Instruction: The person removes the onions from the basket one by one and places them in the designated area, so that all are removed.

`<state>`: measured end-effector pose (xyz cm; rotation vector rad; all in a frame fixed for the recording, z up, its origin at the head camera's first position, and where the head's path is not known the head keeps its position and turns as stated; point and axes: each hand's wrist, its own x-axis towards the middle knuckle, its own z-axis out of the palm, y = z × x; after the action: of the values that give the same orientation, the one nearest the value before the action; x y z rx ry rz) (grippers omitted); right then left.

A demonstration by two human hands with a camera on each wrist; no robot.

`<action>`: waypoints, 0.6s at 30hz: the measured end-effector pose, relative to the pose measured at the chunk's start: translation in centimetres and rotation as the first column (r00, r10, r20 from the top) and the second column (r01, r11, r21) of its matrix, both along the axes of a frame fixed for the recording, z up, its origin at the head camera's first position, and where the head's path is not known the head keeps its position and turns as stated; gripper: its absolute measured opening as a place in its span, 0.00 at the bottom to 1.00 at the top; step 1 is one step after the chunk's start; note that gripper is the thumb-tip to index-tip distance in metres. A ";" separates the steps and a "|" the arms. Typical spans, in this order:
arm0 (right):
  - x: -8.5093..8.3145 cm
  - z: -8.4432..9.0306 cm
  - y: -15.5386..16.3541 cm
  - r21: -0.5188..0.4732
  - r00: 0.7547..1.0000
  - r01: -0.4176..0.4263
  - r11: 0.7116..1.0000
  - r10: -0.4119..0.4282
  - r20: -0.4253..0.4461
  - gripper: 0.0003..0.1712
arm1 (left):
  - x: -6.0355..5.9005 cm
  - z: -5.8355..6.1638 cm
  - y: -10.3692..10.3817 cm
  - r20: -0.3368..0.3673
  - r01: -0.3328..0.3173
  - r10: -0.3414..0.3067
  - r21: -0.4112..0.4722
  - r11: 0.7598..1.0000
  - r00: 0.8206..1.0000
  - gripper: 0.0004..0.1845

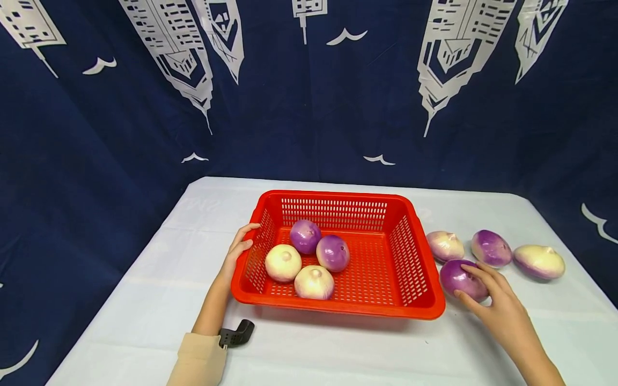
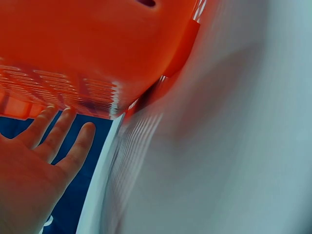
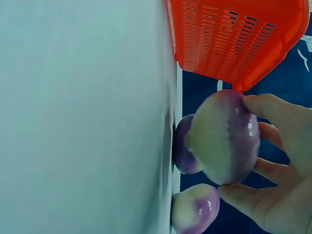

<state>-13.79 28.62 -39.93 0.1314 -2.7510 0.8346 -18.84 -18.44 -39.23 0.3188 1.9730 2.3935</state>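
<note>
My right hand (image 1: 504,308) grips a purple-and-white turnip (image 1: 454,276) just right of the red plastic basket (image 1: 338,307). In the right wrist view, thumb and fingers span the turnip (image 3: 214,139), whose pale side faces the table and appears slightly above it. At the basket's left side is my left hand (image 1: 235,254), its fingertips touching the wall near the rim. The left wrist view shows that hand (image 2: 34,170) with its fingers extended against the slotted wall. Inside the basket, toward the left, lie several turnips, including a purple one (image 1: 306,236) and a pale one (image 1: 283,263).
Three more turnips rest on the white-covered table (image 1: 145,316) at right: one beside the basket (image 1: 445,246), a purple one (image 1: 491,248), and a pale one (image 1: 539,261) farthest right. A dark blue curtain (image 1: 309,107) hangs behind. A black strap (image 1: 236,333) sits at my left wrist.
</note>
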 end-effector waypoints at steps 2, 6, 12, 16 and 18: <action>0.0 -0.1 0.1 -0.008 1.000 -0.022 1.000 0.022 0.006 0.32 | 0.0 -0.1 0.0 0.004 -0.001 0.001 -0.001 1.000 1.000 0.20; -0.1 -0.4 0.1 -0.004 0.998 -0.061 0.998 0.061 0.030 0.32 | -0.1 -0.2 0.0 0.000 0.001 -0.001 -0.001 1.000 1.000 0.20; -0.3 -0.8 0.1 -0.012 0.993 -0.112 0.994 0.112 0.034 0.33 | -0.2 -0.2 -0.1 0.002 0.006 -0.006 0.006 1.000 1.000 0.20; -0.3 -0.9 0.0 -0.039 0.993 -0.122 0.992 0.122 0.001 0.33 | -0.2 -0.3 -0.2 -0.003 0.012 -0.012 0.001 1.000 1.000 0.20; -0.3 -1.0 0.0 -0.052 0.993 -0.119 0.991 0.120 -0.001 0.33 | -0.2 -0.3 -0.2 -0.006 0.014 -0.014 -0.002 1.000 1.000 0.20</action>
<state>-14.07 28.62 -40.90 0.2881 -2.7427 0.9363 -19.05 -18.62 -39.54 0.3389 1.9683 2.3847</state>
